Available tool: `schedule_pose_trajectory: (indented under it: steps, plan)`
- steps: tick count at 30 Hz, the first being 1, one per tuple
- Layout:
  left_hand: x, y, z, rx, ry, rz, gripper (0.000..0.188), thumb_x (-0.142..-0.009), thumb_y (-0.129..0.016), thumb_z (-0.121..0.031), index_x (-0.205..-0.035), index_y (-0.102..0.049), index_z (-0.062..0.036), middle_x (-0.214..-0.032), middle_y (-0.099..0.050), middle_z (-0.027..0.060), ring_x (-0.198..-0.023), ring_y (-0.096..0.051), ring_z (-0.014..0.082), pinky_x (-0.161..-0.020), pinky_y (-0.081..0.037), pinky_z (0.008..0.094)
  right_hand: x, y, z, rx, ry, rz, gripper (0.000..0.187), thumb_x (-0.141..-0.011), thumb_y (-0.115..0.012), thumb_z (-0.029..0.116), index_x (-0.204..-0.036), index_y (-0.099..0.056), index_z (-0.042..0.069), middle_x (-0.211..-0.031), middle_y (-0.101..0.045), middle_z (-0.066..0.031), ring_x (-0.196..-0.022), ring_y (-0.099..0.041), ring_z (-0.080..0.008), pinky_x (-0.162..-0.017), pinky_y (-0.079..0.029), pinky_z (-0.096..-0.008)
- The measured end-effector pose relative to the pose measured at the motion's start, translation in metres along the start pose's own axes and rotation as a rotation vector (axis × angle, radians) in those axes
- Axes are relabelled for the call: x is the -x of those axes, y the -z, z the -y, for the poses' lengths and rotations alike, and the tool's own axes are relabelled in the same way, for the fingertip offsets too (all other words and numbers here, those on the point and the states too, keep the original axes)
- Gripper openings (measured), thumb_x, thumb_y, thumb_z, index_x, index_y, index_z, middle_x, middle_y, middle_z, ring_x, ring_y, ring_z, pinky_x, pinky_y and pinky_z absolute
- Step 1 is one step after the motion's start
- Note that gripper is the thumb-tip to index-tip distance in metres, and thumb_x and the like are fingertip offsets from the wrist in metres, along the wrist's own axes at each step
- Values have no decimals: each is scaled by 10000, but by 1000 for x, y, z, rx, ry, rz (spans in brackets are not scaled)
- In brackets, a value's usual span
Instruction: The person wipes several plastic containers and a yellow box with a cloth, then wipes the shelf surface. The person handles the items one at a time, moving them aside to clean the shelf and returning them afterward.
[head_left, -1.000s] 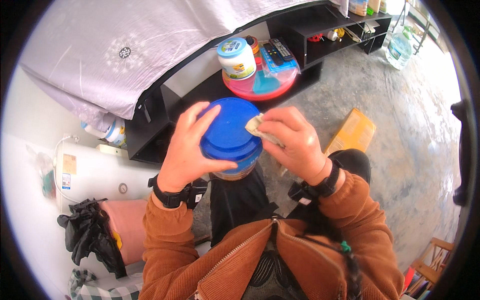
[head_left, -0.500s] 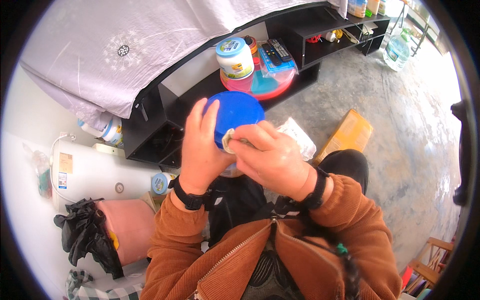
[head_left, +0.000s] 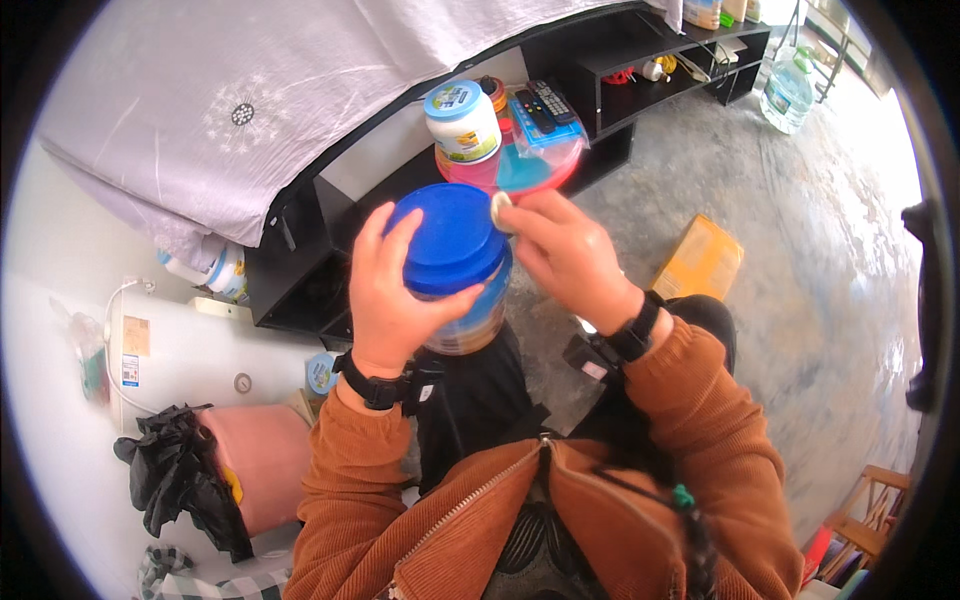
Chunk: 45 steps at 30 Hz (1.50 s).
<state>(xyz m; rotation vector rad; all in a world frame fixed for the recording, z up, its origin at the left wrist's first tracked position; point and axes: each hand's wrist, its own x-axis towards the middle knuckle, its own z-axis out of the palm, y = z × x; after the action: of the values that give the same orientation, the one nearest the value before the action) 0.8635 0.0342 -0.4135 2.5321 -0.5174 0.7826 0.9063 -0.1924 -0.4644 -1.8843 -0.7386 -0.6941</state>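
My left hand [head_left: 385, 300] is wrapped round the left side of a clear jar [head_left: 475, 325], fingers on its wide blue lid [head_left: 445, 235] and thumb below the rim. The jar stands over my lap with the lid facing up; its contents look brownish, but I cannot make them out. Between the thumb and fingers of my right hand [head_left: 580, 265] is a small folded whitish wipe [head_left: 500, 212]. It meets the right edge of the lid.
Ahead, a low black TV stand [head_left: 345, 205] holds a red-rimmed round tray [head_left: 468, 172] with a white tub [head_left: 465, 125] and remote controls [head_left: 545, 108]. A yellow-brown box [head_left: 700, 262] lies on the floor at right. A pink bin [head_left: 262, 465] with a black bag stands at left.
My right hand has moved the wipe from the near edge of the lid to its right edge, away from me. More of the jar's body shows now. My left hand keeps its hold.
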Motion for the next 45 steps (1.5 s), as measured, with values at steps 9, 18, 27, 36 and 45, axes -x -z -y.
schedule_pose_trajectory:
  steps: [9,18,27,36,45]
  plan:
    - [-5,20,24,286,-55,183,893,-531,-936,-248,-1326,-575,-60,-1459,-463,214,-1313,-509,357,-1093,-429,434,-7,-21,-13,-754,-546,-16,215,-972,-602,96,-1145,-669,-11,-1063,-694,-48,-978,-619,-110,-872,-495,-279]
    - [0,19,26,459,-16,232,989,-542,-972,-390,-1371,-532,-76,-1522,-383,228,-1369,-442,366,-1138,-363,447,-25,-9,-8,-727,-565,307,335,-972,-666,293,-1127,-710,-1,-958,-710,-38,-895,-608,-87,-806,-504,-266]
    - [1,35,10,463,148,245,1195,-592,-861,-454,-1536,-295,11,-1502,-416,196,-1369,-452,316,-1161,-337,428,-18,-21,4,-383,-314,201,372,-886,-742,263,-1189,-694,55,-1076,-695,-173,-1033,-673,-282,-913,-530,-395]
    - [-13,52,-2,123,161,255,1238,-540,-828,-424,-1587,-244,-117,-1510,-422,191,-1405,-408,357,-1135,-344,459,-15,-10,22,-535,-60,1,259,-822,-674,12,-1080,-673,22,-1054,-593,-125,-992,-619,-301,-859,-517,-363]
    - [-2,51,-8,86,-265,273,640,-689,-781,-239,-1282,-622,-61,-1385,-536,198,-1313,-485,425,-1089,-376,518,-11,5,21,-535,-173,214,387,-834,-727,68,-1217,-669,63,-1165,-627,-112,-1082,-623,-245,-908,-530,-339]
